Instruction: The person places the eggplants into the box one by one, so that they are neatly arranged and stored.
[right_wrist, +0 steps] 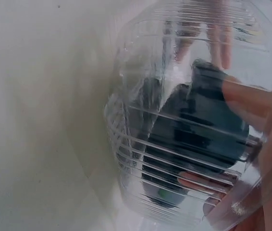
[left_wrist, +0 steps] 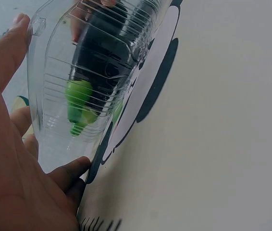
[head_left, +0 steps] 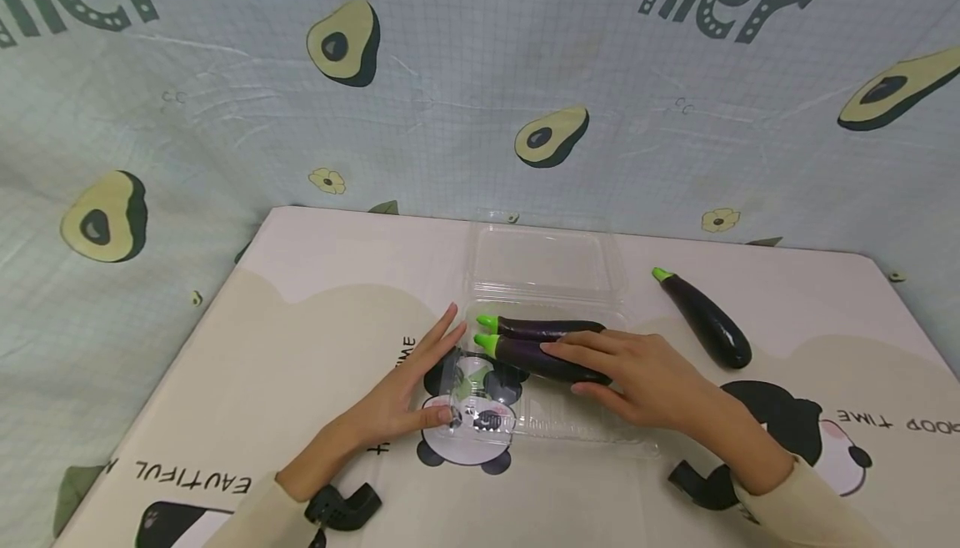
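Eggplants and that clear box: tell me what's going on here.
A person's right hand holds the nearer eggplant by its thick end inside a clear plastic container. A second eggplant lies behind it, also in the container. The left hand, fingers spread, is at the container's left end. The lid is folded back, open. A third eggplant lies outside on the table, to the right.
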Motion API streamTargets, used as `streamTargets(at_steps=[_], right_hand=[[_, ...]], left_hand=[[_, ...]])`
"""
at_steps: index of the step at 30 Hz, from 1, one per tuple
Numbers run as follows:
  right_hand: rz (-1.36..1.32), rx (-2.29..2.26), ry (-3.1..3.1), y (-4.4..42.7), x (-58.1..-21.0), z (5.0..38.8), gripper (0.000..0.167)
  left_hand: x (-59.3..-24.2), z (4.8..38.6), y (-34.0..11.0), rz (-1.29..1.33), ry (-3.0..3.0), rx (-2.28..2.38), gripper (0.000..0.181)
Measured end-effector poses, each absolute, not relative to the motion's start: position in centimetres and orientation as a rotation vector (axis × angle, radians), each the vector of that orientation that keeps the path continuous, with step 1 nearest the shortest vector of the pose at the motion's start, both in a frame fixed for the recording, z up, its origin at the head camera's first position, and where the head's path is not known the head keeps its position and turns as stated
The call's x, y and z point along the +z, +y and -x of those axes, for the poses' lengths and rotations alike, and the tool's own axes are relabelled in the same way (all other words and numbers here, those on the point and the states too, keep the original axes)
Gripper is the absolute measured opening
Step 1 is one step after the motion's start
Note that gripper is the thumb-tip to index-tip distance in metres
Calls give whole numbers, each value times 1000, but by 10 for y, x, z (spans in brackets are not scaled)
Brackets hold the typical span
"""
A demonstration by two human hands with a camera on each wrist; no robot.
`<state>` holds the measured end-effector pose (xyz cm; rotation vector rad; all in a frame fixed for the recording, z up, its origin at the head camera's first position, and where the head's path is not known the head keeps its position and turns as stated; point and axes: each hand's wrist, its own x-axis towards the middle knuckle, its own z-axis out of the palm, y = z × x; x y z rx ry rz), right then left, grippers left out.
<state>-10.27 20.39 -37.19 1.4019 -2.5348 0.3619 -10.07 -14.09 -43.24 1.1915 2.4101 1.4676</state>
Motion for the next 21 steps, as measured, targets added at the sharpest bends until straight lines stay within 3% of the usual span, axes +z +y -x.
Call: streamTargets(at_steps=[21], right_hand=[[-1404,279,-2543,198,-376,103,48]], left_hand=[[-433,100,-140,-1175,2422,1448,87]])
